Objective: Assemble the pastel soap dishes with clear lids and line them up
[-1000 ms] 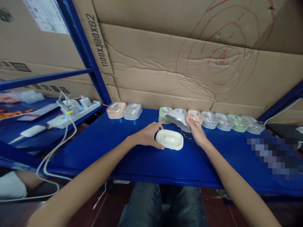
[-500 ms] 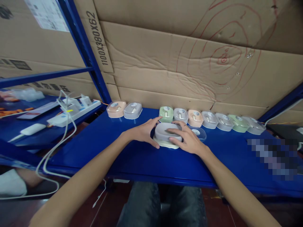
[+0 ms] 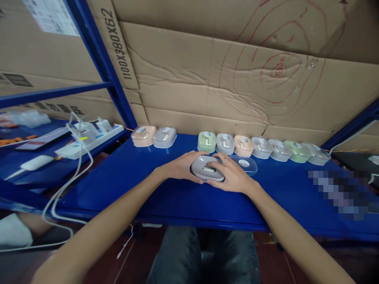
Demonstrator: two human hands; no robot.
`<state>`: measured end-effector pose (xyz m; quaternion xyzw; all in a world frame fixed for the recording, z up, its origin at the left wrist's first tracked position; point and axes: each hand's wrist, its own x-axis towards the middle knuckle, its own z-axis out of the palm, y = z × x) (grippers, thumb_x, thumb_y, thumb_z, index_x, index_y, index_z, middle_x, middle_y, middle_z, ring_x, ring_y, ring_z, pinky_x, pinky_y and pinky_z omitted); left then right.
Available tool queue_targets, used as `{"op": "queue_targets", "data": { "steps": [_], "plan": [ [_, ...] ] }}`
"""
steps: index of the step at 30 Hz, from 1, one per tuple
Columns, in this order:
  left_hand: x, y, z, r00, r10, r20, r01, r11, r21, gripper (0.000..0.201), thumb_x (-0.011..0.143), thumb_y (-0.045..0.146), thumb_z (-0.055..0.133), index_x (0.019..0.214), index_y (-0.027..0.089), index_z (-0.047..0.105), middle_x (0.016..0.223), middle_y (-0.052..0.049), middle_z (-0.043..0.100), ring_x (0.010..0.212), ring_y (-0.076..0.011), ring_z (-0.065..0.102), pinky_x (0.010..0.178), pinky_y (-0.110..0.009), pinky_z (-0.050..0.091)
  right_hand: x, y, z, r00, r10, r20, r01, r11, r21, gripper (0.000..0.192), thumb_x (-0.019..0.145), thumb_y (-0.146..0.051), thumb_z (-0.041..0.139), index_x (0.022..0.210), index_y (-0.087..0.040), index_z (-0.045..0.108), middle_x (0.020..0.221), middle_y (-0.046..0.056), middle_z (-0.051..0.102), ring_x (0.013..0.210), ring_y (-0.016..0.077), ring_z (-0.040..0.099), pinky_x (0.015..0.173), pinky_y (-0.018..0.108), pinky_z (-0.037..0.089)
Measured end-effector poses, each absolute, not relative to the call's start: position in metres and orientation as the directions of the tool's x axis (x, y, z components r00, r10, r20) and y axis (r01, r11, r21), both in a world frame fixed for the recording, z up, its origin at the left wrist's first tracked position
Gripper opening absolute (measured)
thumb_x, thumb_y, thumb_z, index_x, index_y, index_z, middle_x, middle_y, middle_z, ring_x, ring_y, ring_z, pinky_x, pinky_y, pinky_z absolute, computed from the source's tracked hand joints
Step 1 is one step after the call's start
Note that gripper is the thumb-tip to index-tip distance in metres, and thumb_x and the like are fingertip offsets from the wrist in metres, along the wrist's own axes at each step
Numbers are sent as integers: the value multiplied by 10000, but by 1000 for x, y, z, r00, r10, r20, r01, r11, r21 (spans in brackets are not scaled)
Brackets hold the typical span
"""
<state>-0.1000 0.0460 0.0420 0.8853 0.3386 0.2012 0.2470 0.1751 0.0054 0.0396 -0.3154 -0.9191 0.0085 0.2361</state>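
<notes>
A grey oval soap box (image 3: 205, 167) lies on the blue shelf (image 3: 183, 197), its slotted side up. My left hand (image 3: 179, 167) grips its left end. My right hand (image 3: 231, 175) covers its right end and front edge. Just right of my right hand lies a clear lid (image 3: 247, 165) with a round sticker. Behind the hands, a row of closed boxes stands along the cardboard wall: green (image 3: 206, 141), grey (image 3: 225, 142), peach (image 3: 243, 145) and several more to the right.
A peach box (image 3: 143, 135) and a grey box (image 3: 164, 137) stand apart at the back left. A white power strip (image 3: 89, 138) with cables lies on the neighbouring shelf to the left. Blue uprights (image 3: 100, 63) frame the shelf. A blurred patch (image 3: 340, 193) covers the right.
My right hand brought the grey part down from the row onto the cream insert. Both hands then pressed it down, and the cream part no longer shows.
</notes>
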Motion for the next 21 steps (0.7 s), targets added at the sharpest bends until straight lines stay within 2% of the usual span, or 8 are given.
{"op": "queue_targets", "data": {
  "steps": [6, 10, 16, 19, 21],
  "plan": [
    [-95, 47, 43, 736, 645, 205, 456, -697, 553, 899, 718, 655, 950, 1483, 312, 625, 1415, -81, 697, 1283, -383, 602, 1123, -531, 468, 174, 6, 36, -707, 587, 394, 552, 807, -212, 432, 981, -503, 757, 1308, -225, 703, 1413, 180, 608, 1299, 378, 617, 1112, 587, 570],
    [-93, 46, 44, 743, 640, 196, 465, -704, 537, 846, 720, 630, 955, 1434, 296, 649, 1398, -83, 700, 1268, -376, 592, 1126, -525, 454, 173, 7, 34, -715, 589, 377, 537, 808, -243, 417, 977, -463, 759, 1306, -214, 698, 1417, 181, 615, 1305, 374, 616, 1121, 579, 557],
    [-95, 44, 46, 746, 644, 169, 483, -698, 529, 894, 734, 709, 925, 1463, 288, 623, 1391, -98, 688, 1281, -384, 580, 1131, -539, 460, 177, 8, 41, -692, 612, 384, 530, 791, -306, 454, 988, -534, 749, 1319, -237, 659, 1399, 154, 649, 1282, 354, 632, 1116, 554, 547],
    [-98, 43, 47, 726, 672, 146, 508, -666, 546, 1032, 696, 718, 945, 1554, 295, 556, 1502, -116, 633, 1411, -414, 528, 1195, -563, 428, 193, 14, 53, -592, 666, 455, 578, 744, -336, 334, 1031, -524, 687, 1205, -242, 652, 1271, 129, 706, 1200, 332, 664, 1074, 521, 552],
    [-100, 42, 49, 725, 673, 147, 499, -661, 560, 1039, 718, 706, 940, 1579, 294, 529, 1555, -121, 601, 1470, -414, 496, 1227, -557, 407, 208, 21, 61, -536, 701, 471, 661, 695, -282, 256, 1030, -488, 673, 1067, -235, 654, 1143, 121, 725, 1128, 336, 674, 1035, 526, 544]
  ]
}}
